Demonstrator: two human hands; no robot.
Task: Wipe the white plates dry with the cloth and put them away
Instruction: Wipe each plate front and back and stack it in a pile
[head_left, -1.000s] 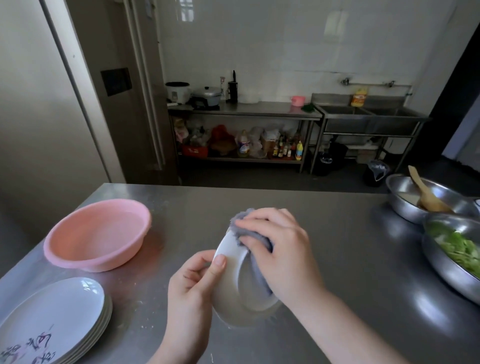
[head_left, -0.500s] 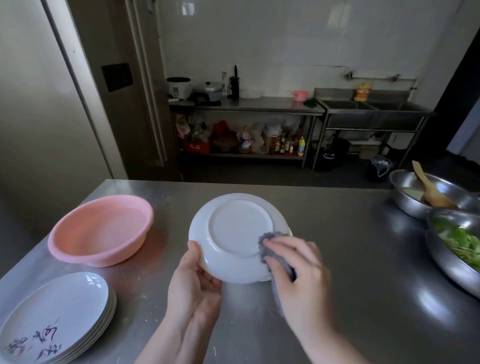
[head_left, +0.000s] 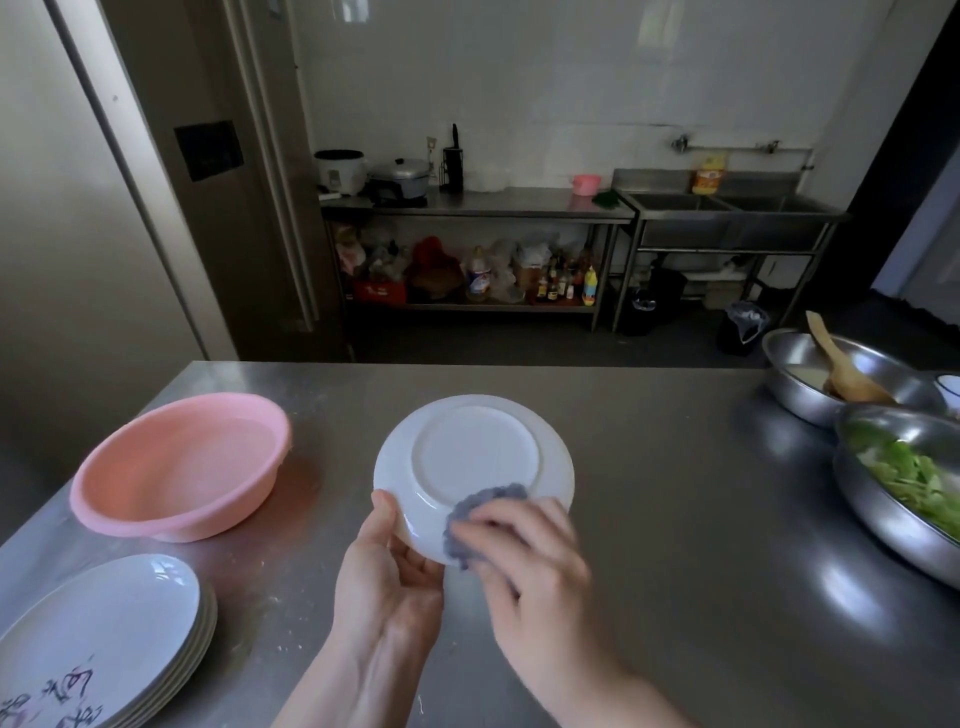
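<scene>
Comparing w/ a sec ago: the steel table (head_left: 649, 519) stayed put, but the white plate (head_left: 474, 470) had been flipped from edge-on to underside facing the camera, held above the table centre. The cloth (head_left: 480, 522) had moved from the top rim down to the lower underside, so the back was prob. being dried; putting away not yet begun. Left hand (head_left: 387, 577) gripped the plate's lower-left rim, thumb on the back. Right hand (head_left: 524, 558), blurred, pressed the cloth to the plate w/ curled fingers.

Counts, big to small: 1 table; 1 pink basin (head_left: 182, 467); 1 stack of patterned plates (head_left: 98, 644), approx. 4 by the rims; 2 steel bowls (head_left: 852, 379) at right; 1 held plate; 1 wooden spatula (head_left: 839, 364); 1 cloth.
</scene>
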